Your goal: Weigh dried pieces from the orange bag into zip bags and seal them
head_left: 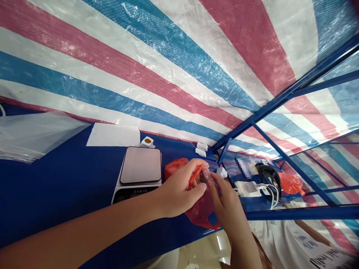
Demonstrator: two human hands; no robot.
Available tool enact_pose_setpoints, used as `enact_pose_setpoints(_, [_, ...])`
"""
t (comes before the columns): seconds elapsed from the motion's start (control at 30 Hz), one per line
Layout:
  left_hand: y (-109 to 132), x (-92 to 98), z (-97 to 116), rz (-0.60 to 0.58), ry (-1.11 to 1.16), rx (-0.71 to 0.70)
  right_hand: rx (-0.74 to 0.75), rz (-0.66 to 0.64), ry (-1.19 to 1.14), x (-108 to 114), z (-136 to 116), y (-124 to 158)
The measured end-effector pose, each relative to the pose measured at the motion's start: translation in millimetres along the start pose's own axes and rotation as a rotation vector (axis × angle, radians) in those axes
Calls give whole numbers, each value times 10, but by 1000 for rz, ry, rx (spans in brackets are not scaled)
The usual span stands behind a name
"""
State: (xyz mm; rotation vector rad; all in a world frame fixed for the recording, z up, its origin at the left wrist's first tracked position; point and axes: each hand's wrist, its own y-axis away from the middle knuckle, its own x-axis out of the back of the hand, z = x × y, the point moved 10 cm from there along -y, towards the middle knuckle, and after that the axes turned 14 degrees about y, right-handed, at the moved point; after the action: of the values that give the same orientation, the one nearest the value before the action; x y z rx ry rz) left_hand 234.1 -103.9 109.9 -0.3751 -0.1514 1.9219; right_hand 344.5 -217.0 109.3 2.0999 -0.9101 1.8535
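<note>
A thin red plastic bag (200, 212) lies at the front of the blue table, its mouth pulled up between my two hands. My left hand (182, 188) curls round the bag's upper edge, thumb below and fingers above. Close beside it on the right, my right hand (226, 198) has its fingers pinched at a small clear plastic packet (206, 175) by the bag's mouth. What the packet contains is too blurred to make out. Left of the hands stands a digital kitchen scale (141, 165) with a bare plate, its front panel partly covered by my left forearm.
Behind the scale are a small white box (147, 142) and a white sheet (113, 134). Clear plastic bags (36, 132) lie far left. Small white packets (201, 148) sit near the blue metal frame (252, 116). Beyond it are cables, a white device (248, 188) and a person in white (297, 239).
</note>
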Motion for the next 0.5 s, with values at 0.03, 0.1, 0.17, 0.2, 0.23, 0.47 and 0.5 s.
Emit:
enact_pose_setpoints(0.03, [-3, 2, 0, 1, 2, 9, 31, 4, 15, -4, -30, -23])
enact_pose_setpoints(0.1, [-5, -5, -7, -6, 8, 29, 60, 29, 58, 13, -58, -55])
enact_pose_setpoints(0.17, [-5, -2, -7, -6, 12, 29, 52, 75, 112, 70, -51, -68])
enact_pose_setpoints(0.2, [-4, 9, -8, 2, 12, 26, 35, 113, 134, 121, -36, -66])
enact_pose_setpoints(0.23, [-4, 22, -15, 10, 10, 27, 11, 166, 150, 188, -17, -59])
enact_pose_setpoints(0.47, [-6, 43, -77, 32, 34, 93, 74, 394, 190, 494, -147, 15])
enact_pose_setpoints(0.5, [-6, 46, -82, 46, 45, 106, 69, 424, 197, 532, -160, 26])
